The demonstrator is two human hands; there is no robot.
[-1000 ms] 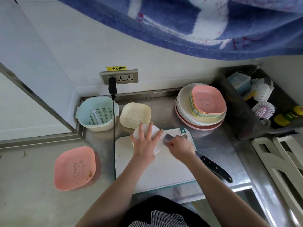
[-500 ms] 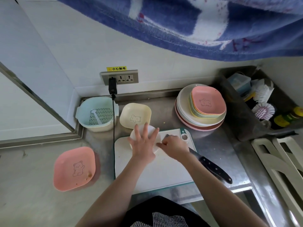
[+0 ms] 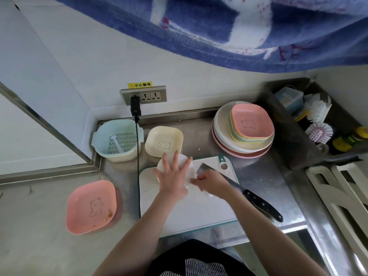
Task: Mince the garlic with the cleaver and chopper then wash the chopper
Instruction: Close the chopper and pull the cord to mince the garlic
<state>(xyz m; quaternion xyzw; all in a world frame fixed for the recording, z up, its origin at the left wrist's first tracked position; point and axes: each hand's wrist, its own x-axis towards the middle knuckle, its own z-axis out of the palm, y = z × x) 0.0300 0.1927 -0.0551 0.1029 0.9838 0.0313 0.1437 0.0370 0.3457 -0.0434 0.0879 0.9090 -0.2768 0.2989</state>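
A round white chopper (image 3: 186, 166) sits on the smooth white board (image 3: 199, 208). The left hand (image 3: 174, 176) lies spread flat on it. The right hand (image 3: 212, 182) curls beside the shiny cleaver (image 3: 235, 184); its grip is unclear.

Arms: my two forearms are bare, no sleeves, watch or rings that I can see.
Left hand (image 3: 175, 180): bare, ungloved.
Right hand (image 3: 214, 183): bare, ungloved.
Clothing: at 6 o'clock, my black garment (image 3: 191, 253) over a striped black-and-white panel (image 3: 199, 268).
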